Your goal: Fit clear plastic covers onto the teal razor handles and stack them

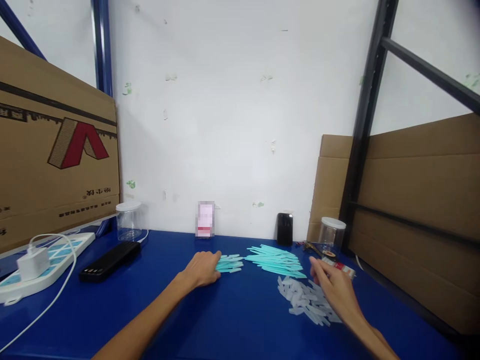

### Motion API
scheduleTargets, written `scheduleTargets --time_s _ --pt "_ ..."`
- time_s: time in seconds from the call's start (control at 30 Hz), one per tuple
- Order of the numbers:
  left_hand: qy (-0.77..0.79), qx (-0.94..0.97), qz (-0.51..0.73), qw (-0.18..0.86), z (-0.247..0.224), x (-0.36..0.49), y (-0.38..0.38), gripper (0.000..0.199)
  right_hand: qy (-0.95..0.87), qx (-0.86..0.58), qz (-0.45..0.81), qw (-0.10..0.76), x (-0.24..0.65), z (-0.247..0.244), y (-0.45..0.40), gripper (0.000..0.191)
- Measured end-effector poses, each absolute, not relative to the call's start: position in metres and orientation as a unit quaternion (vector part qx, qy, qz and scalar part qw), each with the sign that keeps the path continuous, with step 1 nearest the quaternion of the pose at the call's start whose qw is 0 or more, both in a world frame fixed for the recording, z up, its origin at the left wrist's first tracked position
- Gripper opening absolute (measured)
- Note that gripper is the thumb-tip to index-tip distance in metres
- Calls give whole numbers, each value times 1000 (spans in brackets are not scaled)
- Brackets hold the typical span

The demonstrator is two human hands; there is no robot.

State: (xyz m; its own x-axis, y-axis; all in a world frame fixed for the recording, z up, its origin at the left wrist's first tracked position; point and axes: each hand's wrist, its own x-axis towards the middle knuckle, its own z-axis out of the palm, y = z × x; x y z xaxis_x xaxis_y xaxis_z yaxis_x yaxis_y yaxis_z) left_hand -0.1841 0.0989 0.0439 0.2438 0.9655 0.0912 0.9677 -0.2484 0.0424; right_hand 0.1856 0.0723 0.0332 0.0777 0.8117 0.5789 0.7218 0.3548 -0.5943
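My left hand [203,268] rests at the left end of a small bunch of turquoise strips [230,263], thumb and fingers bent around that end. To the right lies a larger fanned pile of pointed turquoise strips [275,260]. Nearer to me is a heap of short whitish translucent pieces [305,300]. My right hand [330,280] hangs over the right edge of this heap with its fingers curled together; whether anything small is between the fingertips is too small to tell.
A black power bank [108,261] and a white power strip [67,262] lie left. Clear jars [129,225] [332,235] stand at both sides. Two phones [205,219] [285,229] lean against the wall. Cardboard [420,200] borders the right side.
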Motion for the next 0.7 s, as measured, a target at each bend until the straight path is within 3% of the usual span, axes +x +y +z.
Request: scheduleTargets --time_s 0.37,0.53,0.7 --pt "-575 -816 34 48 47 -184 109 29 -641 -603 44 472 221 4 58 55" --pt "-590 -806 -43 5 40 -191 98 28 -649 -602 49 462 219 0 58 55" --pt "-603 -767 -192 -107 36 -197 78 23 -664 -567 15 488 211 4 51 52"
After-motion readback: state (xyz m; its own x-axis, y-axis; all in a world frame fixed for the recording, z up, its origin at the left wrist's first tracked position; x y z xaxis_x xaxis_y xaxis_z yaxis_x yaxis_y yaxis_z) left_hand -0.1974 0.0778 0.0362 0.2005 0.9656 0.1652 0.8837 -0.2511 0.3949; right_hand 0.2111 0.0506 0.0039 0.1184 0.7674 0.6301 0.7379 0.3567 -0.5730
